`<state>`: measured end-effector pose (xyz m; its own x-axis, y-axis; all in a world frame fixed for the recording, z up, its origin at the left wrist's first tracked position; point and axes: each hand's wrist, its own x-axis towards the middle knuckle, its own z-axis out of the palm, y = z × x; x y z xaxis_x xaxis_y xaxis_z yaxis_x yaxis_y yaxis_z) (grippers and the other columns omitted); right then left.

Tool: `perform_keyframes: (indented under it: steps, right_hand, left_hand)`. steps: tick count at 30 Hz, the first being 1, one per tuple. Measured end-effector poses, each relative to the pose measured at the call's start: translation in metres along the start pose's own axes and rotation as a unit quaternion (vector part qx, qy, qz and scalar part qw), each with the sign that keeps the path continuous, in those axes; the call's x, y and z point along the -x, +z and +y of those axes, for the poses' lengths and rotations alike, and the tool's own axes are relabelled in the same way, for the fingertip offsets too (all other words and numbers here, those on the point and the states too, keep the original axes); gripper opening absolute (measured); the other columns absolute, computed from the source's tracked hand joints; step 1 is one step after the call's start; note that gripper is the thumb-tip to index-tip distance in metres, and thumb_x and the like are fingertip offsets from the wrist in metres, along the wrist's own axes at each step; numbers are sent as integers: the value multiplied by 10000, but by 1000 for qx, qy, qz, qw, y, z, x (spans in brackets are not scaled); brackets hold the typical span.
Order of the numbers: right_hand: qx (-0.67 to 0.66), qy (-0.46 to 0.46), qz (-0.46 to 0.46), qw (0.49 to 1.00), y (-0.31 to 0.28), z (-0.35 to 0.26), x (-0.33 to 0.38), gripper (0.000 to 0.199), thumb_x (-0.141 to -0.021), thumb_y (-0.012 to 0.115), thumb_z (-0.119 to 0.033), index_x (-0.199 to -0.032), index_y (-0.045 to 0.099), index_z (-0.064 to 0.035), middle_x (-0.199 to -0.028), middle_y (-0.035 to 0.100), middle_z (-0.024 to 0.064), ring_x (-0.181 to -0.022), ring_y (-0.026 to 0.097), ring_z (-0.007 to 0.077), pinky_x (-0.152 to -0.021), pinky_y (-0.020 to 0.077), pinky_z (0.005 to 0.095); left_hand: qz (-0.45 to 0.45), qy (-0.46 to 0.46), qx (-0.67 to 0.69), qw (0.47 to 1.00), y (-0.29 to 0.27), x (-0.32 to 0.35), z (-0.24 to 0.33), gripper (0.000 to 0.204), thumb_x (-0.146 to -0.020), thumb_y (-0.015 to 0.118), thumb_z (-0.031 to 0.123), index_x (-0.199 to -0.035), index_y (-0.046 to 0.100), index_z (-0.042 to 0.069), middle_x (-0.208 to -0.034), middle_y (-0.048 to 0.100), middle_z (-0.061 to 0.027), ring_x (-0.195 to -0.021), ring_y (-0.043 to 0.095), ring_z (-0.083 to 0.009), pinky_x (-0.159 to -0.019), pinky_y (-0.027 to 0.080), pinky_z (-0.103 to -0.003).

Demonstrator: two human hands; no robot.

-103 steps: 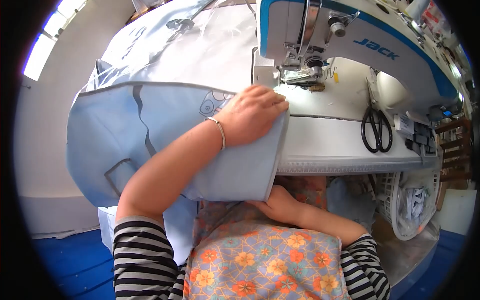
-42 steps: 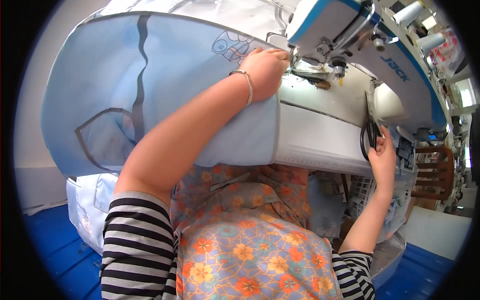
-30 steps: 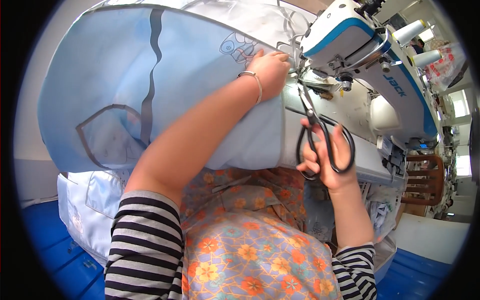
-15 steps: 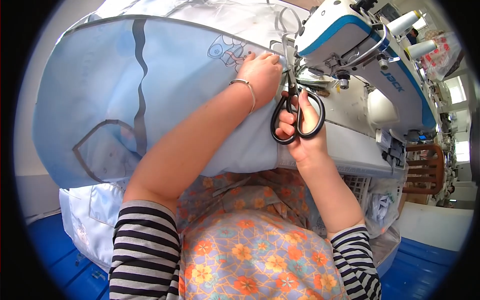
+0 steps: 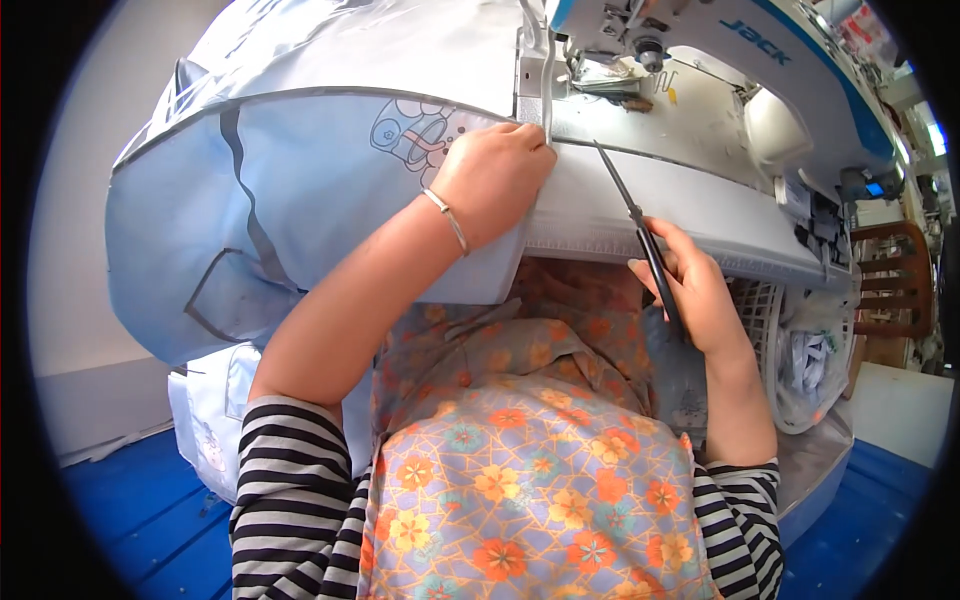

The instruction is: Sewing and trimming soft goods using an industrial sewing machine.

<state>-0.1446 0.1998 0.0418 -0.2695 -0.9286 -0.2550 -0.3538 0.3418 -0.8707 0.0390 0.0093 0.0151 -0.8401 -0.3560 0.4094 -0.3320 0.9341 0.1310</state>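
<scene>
My left hand (image 5: 497,178) is closed at the right edge of a light blue fabric piece (image 5: 330,190) with grey trim and a cartoon print. Its fingertips are partly hidden. A narrow grey strip (image 5: 547,85) hangs down to these fingers from above. In my right hand (image 5: 702,300) are black-handled scissors (image 5: 655,262), seen edge-on. Their blades look closed and point up and left, apart from the fabric, over the front of the white table (image 5: 600,215).
A white and blue sewing machine (image 5: 770,50) stands at the far right, with small tools (image 5: 615,92) lying beside its needle area. Right of my right arm are a white basket (image 5: 757,310) and a clear bag of scraps (image 5: 812,365). A wooden chair (image 5: 890,280) stands beyond.
My right hand has drawn the scissors away from the fabric edge, right and nearer to me, and turned them edge-on. My left hand and the fabric have shifted slightly left and nearer.
</scene>
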Motion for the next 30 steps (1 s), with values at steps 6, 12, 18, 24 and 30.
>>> perform_keyframes:
  steps: [6, 12, 18, 24, 30]
  right_hand:
    - [380, -211, 71, 898, -21, -11, -13, 568, -745, 751, -180, -1272, 550, -115, -745, 604, 109, -608, 558, 242, -633, 484, 338]
    - [444, -262, 65, 854, -26, -17, -38, 567, -685, 721, -184, -1239, 599, -190, -874, 616, 102, -823, 604, 283, -704, 498, 391]
    - [459, -296, 43, 837, -26, -17, -52, 556, -703, 714, -181, -1245, 592, -157, -815, 617, 100, -789, 611, 282, -684, 496, 383]
    - [443, -299, 23, 845, -27, -13, -48, 529, -712, 705, -167, -1231, 605, -143, -699, 614, 110, -623, 593, 298, -592, 478, 396]
    - [387, -248, 104, 882, -31, -6, -37, 464, -738, 712, -126, -1193, 624, -107, -859, 685, 133, -626, 628, 275, -602, 498, 343]
  left_hand:
    - [51, 26, 2, 998, 10, -3, -7, 67, -749, 573, 88, -807, 605, 84, -859, 582, -43, -809, 613, -238, -708, 517, -352]
    - [76, -14, 2, 997, 14, -3, -9, 122, -762, 581, 72, -876, 614, 103, -880, 590, -27, -774, 628, -234, -660, 519, -353]
    - [89, -3, 14, 996, 16, -3, -9, 139, -767, 568, 50, -895, 607, 87, -911, 578, -32, -777, 625, -235, -666, 521, -353]
    - [114, -32, 68, 991, -3, -2, 2, 220, -742, 625, 105, -958, 609, 64, -989, 590, -43, -822, 623, -248, -709, 523, -345]
    - [47, -98, -26, 994, -14, 22, 39, 473, -649, 697, 184, -1051, 583, -37, -1055, 572, -137, -975, 577, -287, -811, 477, -385]
